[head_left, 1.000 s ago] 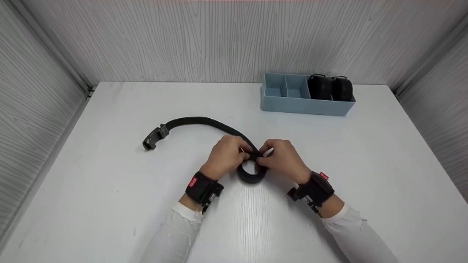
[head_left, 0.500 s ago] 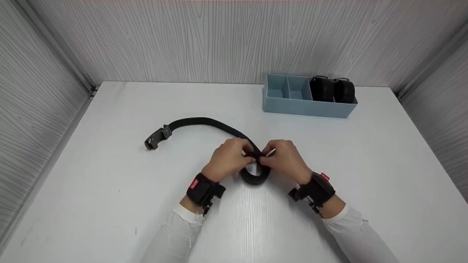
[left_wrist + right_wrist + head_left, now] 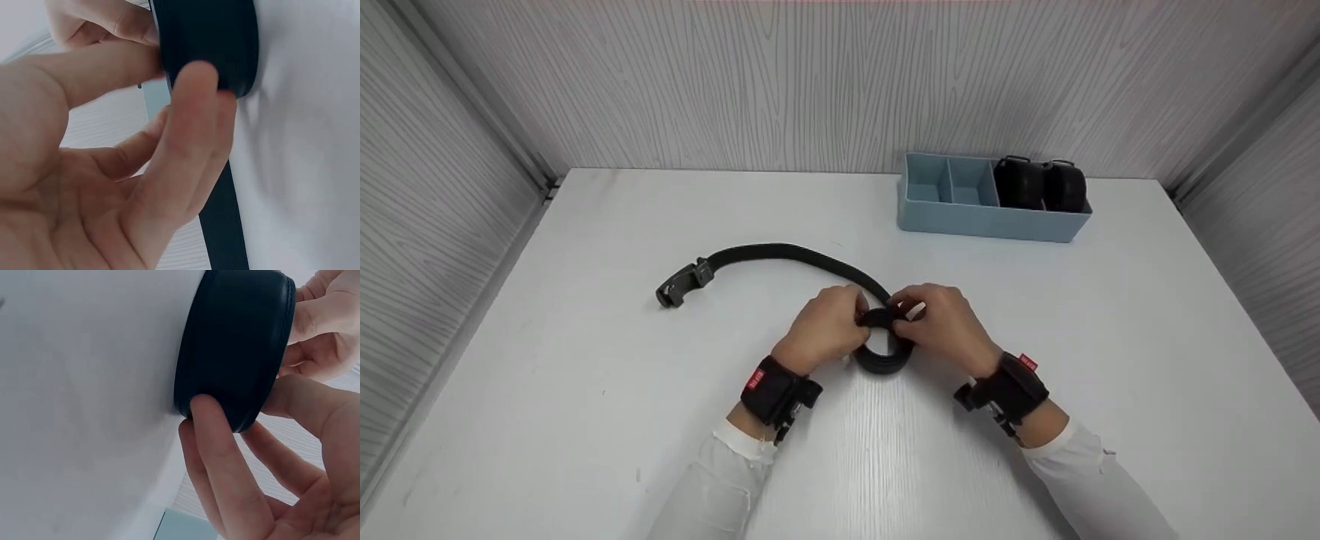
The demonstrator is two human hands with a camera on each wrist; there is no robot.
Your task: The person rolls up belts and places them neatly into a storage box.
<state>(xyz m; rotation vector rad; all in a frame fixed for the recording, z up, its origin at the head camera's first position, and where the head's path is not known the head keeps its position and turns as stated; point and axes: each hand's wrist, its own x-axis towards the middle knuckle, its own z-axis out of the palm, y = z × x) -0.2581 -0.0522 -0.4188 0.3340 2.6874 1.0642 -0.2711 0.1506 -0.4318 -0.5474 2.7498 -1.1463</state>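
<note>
A black belt lies on the white table, its far end rolled into a round coil (image 3: pixel 883 367) standing on edge. From the coil the loose strap (image 3: pixel 810 257) curves up and left to a dark metal buckle (image 3: pixel 685 283). My left hand (image 3: pixel 823 322) holds the coil's left side between thumb and fingers. On the other side, my right hand (image 3: pixel 945 326) pinches it near where the strap leaves the roll. Both wrist views show the smooth outer face of the coil (image 3: pixel 236 349) with fingertips pressed against it.
A blue-grey divided box (image 3: pixel 994 219) stands at the back right of the table. Two black rolled belts (image 3: pixel 1020 184) sit in its right compartments. Grey wood-grain panels (image 3: pixel 810 82) enclose the back and sides.
The left fingers have drawn back slightly to the left, showing more of the coil's top. The strap beside the coil has shifted a little; the buckle stays nearly in place.
</note>
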